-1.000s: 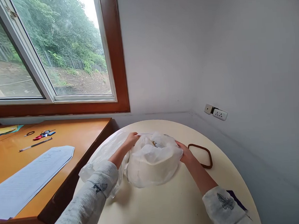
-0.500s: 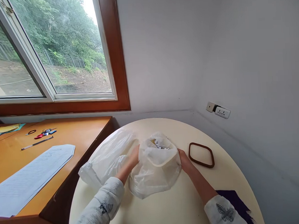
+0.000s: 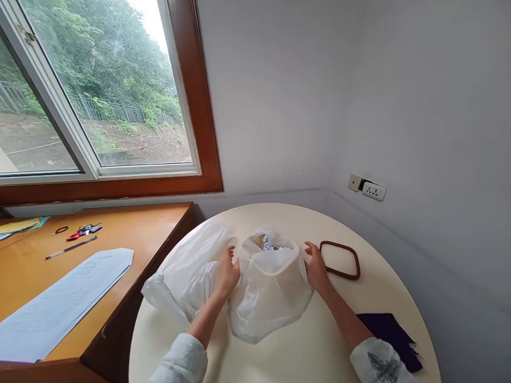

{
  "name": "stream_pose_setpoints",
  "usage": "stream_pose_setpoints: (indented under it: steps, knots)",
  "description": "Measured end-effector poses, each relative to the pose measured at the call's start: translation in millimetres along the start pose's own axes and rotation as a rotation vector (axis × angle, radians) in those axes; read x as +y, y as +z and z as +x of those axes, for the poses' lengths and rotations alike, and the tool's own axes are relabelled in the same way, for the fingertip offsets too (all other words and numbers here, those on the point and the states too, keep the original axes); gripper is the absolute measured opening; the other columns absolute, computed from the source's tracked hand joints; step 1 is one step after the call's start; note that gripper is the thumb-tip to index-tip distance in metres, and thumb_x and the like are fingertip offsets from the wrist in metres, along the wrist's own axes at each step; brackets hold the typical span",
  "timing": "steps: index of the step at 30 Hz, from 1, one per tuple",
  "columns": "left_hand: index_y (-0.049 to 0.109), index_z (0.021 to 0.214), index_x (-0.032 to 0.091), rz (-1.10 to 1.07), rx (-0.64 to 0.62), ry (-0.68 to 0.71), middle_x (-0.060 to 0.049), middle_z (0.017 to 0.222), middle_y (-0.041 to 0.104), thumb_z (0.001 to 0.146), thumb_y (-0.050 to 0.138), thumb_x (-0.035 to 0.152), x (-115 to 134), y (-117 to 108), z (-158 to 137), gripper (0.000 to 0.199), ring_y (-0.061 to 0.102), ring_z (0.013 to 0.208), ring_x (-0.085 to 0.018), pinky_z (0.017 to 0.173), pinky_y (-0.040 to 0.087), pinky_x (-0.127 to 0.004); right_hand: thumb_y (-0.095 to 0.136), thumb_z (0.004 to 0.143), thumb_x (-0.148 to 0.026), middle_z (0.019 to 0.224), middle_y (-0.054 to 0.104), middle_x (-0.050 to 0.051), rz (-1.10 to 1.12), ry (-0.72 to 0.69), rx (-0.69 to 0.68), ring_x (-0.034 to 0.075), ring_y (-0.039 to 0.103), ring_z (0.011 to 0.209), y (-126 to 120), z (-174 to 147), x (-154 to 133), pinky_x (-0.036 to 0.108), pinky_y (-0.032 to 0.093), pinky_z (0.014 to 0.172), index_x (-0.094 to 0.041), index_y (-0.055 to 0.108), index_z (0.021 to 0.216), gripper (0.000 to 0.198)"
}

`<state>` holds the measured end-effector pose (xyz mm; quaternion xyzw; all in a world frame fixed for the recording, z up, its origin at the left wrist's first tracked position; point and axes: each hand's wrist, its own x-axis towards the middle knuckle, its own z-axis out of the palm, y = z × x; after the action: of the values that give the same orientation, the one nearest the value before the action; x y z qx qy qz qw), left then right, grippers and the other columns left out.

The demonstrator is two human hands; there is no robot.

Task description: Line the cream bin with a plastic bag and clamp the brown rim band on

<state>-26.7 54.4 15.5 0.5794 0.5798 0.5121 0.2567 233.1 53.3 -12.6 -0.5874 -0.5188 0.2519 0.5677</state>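
On the round table stands what looks like a small bin covered by a translucent white plastic bag (image 3: 270, 299), its skirt folded down around the outside. Yellowish and dark-patterned contents (image 3: 269, 242) show inside its opening. Just left of the bag is my left hand (image 3: 228, 274), open, fingers raised and apart. My right hand (image 3: 316, 268) is open too, close against the bag's right side with its fingers loose. Whether either palm touches the plastic, I cannot tell. A second crumpled white plastic bag (image 3: 191, 263) lies behind my left hand. Right of my right hand rests a brown rounded-rectangular frame (image 3: 357, 260).
A dark purple cloth (image 3: 387, 333) lies near the right edge of the round table (image 3: 298, 360). At left, a wooden desk (image 3: 154, 225) bears papers (image 3: 73, 304), a pen (image 3: 70, 247) and keys (image 3: 86, 229). Sockets (image 3: 374, 190) sit on the wall.
Both hands have come away from the sides of the bag's rim, and their fingers have spread. The bag's skirt hangs a little lower and wider. The view has shifted slightly.
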Motion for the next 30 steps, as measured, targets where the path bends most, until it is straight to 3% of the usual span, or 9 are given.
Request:
stream_pose_setpoints:
  steps: [3,6,9,11,16,20,25,30]
  knots:
    - [0.046,0.114,0.018,-0.102,0.054,0.012,-0.012,0.120,0.053,0.084,0.039,0.043,12.1,-6.8,-10.8,0.040,0.050,0.113,-0.022,0.096,0.037,-0.039,0.053,0.074,-0.047,0.114,0.052,0.011,0.073,-0.025,0.065,0.025,0.048,0.111,-9.7,1.6,-12.7,0.043,0.035,0.096,-0.021,0.045,0.119,0.052]
    - [0.033,0.130,0.026,-0.311,0.023,0.035,-0.008,0.135,0.042,0.088,0.033,0.050,29.1,-6.3,-24.5,0.049,0.038,0.126,-0.020,0.103,0.032,-0.037,0.046,0.080,-0.051,0.122,0.050,0.010,0.254,-0.057,-0.035,0.020,0.046,0.117,-12.6,-5.2,-31.9,0.038,0.038,0.096,-0.025,0.036,0.128,0.055]
    - [0.014,0.140,0.027,-0.503,-0.097,0.049,-0.010,0.145,0.027,0.079,0.044,0.061,45.3,1.7,-35.7,0.075,0.026,0.134,-0.022,0.106,0.027,-0.039,0.060,0.071,-0.054,0.134,0.041,0.009,0.525,-0.053,-0.255,0.022,0.040,0.125,-6.1,-19.0,-51.0,0.039,0.037,0.099,-0.030,0.023,0.136,0.078]
    - [0.000,0.141,0.025,-0.547,-0.180,0.070,-0.013,0.146,0.022,0.071,0.053,0.064,52.4,8.0,-41.5,0.097,0.026,0.133,-0.025,0.105,0.029,-0.039,0.070,0.063,-0.049,0.136,0.040,0.009,0.599,-0.030,-0.355,0.024,0.040,0.124,0.9,-29.3,-59.9,0.040,0.036,0.100,-0.031,0.016,0.139,0.095]
    - [-0.014,0.140,0.028,-0.493,-0.249,0.120,-0.013,0.145,0.025,0.064,0.069,0.051,57.8,14.5,-53.1,0.115,0.033,0.130,-0.025,0.105,0.030,-0.038,0.080,0.051,-0.041,0.140,0.036,0.009,0.640,0.014,-0.433,0.025,0.040,0.125,14.2,-48.2,-65.8,0.042,0.036,0.101,-0.031,0.009,0.140,0.115]
    - [-0.017,0.139,0.030,-0.501,-0.296,0.144,-0.012,0.148,0.019,0.060,0.075,0.042,56.7,12.7,-58.8,0.121,0.029,0.132,-0.026,0.107,0.026,-0.041,0.082,0.048,-0.039,0.143,0.032,0.008,0.668,0.001,-0.417,0.023,0.038,0.126,20.5,-53.6,-59.8,0.041,0.035,0.102,-0.032,0.013,0.139,0.115]
    - [-0.022,0.137,0.031,-0.396,-0.331,0.133,-0.011,0.147,0.022,0.061,0.075,0.035,49.9,11.6,-63.2,0.124,0.025,0.133,-0.026,0.109,0.022,-0.042,0.083,0.045,-0.039,0.130,0.048,0.011,0.669,-0.035,-0.417,0.026,0.048,0.117,30.9,-55.7,-44.4,0.042,0.038,0.098,-0.024,0.033,0.131,0.101]
    - [-0.013,0.140,0.030,-0.356,-0.320,0.138,-0.011,0.145,0.025,0.058,0.077,0.039,39.7,13.7,-63.9,0.122,0.027,0.132,-0.026,0.108,0.022,-0.042,0.084,0.043,-0.037,0.119,0.057,0.012,0.604,-0.007,-0.417,0.027,0.055,0.107,34.5,-59.0,-31.2,0.044,0.043,0.091,-0.021,0.043,0.123,0.091]
